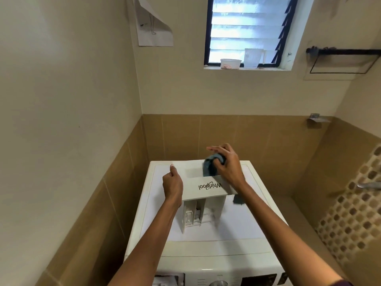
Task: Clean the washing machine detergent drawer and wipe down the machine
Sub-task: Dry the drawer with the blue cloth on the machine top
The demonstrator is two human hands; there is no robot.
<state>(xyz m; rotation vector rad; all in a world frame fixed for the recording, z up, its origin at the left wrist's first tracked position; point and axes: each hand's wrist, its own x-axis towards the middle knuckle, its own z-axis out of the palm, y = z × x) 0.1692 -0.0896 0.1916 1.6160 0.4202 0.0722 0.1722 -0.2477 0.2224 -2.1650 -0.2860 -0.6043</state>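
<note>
Blue cloth (in right hand) — against drawer panel

Soft window daylight, warped edges

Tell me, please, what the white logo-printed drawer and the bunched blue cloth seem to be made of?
The white logo-printed drawer looks like moulded plastic, matte: thin rigid partitions, printed front. The bunched blue cloth looks like soft fabric, perhaps microfibre: it crumples in the right hand.
</note>
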